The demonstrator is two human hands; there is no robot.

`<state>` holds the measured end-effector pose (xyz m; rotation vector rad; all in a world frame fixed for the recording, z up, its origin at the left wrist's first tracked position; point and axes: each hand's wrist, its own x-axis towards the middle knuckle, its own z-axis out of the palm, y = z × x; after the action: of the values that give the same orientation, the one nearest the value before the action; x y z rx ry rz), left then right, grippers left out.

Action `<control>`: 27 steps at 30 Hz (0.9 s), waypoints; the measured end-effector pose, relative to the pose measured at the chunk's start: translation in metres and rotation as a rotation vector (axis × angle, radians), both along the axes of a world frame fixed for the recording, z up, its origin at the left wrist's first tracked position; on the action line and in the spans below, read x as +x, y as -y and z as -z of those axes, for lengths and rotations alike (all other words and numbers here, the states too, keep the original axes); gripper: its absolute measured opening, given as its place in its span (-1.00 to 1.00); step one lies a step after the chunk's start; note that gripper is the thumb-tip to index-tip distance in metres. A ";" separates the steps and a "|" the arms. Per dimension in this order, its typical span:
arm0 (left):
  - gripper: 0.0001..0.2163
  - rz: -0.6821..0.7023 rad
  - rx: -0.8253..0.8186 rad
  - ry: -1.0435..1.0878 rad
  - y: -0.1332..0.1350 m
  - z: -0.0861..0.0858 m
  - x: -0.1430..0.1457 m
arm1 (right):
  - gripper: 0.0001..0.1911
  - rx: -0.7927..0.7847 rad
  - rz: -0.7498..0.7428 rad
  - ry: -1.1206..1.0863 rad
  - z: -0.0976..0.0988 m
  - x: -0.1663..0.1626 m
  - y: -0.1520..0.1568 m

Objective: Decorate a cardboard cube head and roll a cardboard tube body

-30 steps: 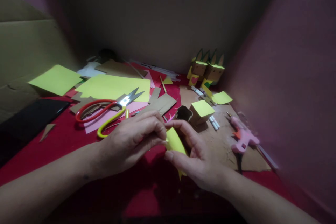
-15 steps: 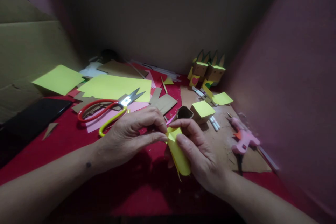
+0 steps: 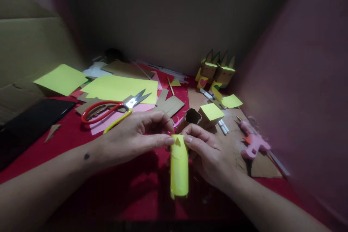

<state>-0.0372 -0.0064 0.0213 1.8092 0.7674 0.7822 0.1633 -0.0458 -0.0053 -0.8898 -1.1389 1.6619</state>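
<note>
Between my hands hangs a yellow paper tube (image 3: 179,170), roughly upright, with a small torn flap near its top edge. My right hand (image 3: 208,148) pinches the tube's upper right rim. The thumb of my left hand (image 3: 141,132) touches the upper left rim, its other fingers curled behind; how firmly it grips is hard to see. Just beyond my fingertips stand an open brown cardboard tube (image 3: 192,116) and a cardboard box with a yellow top (image 3: 212,111). Scissors (image 3: 127,106) with one red and one yellow handle lie beyond my left wrist.
A pink glue gun (image 3: 255,140) rests on a cardboard sheet (image 3: 266,166) at right, near white sticks (image 3: 223,127). Two box-headed cardboard figures (image 3: 216,72) stand at the back. Yellow paper (image 3: 119,87), cardboard scraps (image 3: 171,106) and a black flat object (image 3: 38,123) lie leftward.
The yellow tube has turned from a slant to nearly upright, and its lower end has come lower and left. Its torn flap now faces me. Both hands stay at its top.
</note>
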 end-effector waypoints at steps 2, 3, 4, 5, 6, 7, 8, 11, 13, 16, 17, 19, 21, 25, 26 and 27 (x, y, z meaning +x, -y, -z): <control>-0.87 -0.039 0.011 -0.035 0.000 0.000 0.000 | -0.74 0.011 0.014 -0.001 0.000 0.000 0.001; -0.87 -0.052 0.027 -0.059 0.001 0.000 -0.001 | -0.74 0.020 0.018 -0.006 0.000 0.000 0.001; -0.87 -0.066 0.049 -0.072 0.001 0.000 -0.001 | -0.74 0.028 0.018 -0.008 0.000 0.001 0.001; -0.89 -0.081 0.082 -0.072 0.002 -0.001 -0.002 | -0.75 0.037 0.017 -0.008 0.001 0.001 0.001; -0.91 -0.088 0.128 -0.066 0.002 -0.002 -0.002 | -0.75 0.040 0.018 -0.005 0.001 0.001 0.001; -0.93 -0.084 0.191 -0.061 0.003 -0.003 -0.002 | -0.76 0.037 0.021 -0.009 0.002 0.000 0.001; -0.95 -0.067 0.267 -0.064 0.004 -0.004 -0.003 | -0.75 0.024 0.028 -0.022 0.001 0.000 0.001; -0.94 0.028 0.517 -0.137 0.008 -0.005 -0.003 | -0.72 -0.063 0.045 -0.090 0.000 -0.003 0.000; -0.93 0.060 0.671 -0.194 0.011 -0.003 -0.003 | -0.71 -0.123 0.049 -0.119 -0.001 -0.006 0.000; -0.92 0.032 0.909 -0.283 0.014 0.004 -0.004 | -0.72 -0.189 0.062 -0.114 -0.001 -0.008 0.000; -0.92 0.015 0.984 -0.313 0.015 0.006 -0.004 | -0.71 -0.206 0.066 -0.110 -0.001 -0.008 0.000; -0.92 -0.011 1.100 -0.348 0.017 0.008 -0.003 | -0.69 -0.229 0.067 -0.106 0.001 -0.008 0.000; -0.86 -0.013 1.160 -0.355 0.020 0.007 -0.002 | -0.68 -0.240 0.068 -0.103 0.002 -0.008 0.000; -0.68 0.019 1.232 -0.406 0.028 -0.003 0.004 | -0.69 -0.240 0.076 -0.106 0.005 -0.007 0.000; -0.65 0.029 1.242 -0.411 0.030 -0.005 0.006 | -0.69 -0.240 0.080 -0.113 0.005 -0.007 0.000; -0.63 0.034 1.241 -0.412 0.031 -0.007 0.007 | -0.69 -0.240 0.082 -0.125 0.005 -0.008 0.000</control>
<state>-0.0300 -0.0376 0.0283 3.1539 0.4930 0.9628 0.1557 -0.0461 -0.0105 -0.9536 -0.8196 1.7849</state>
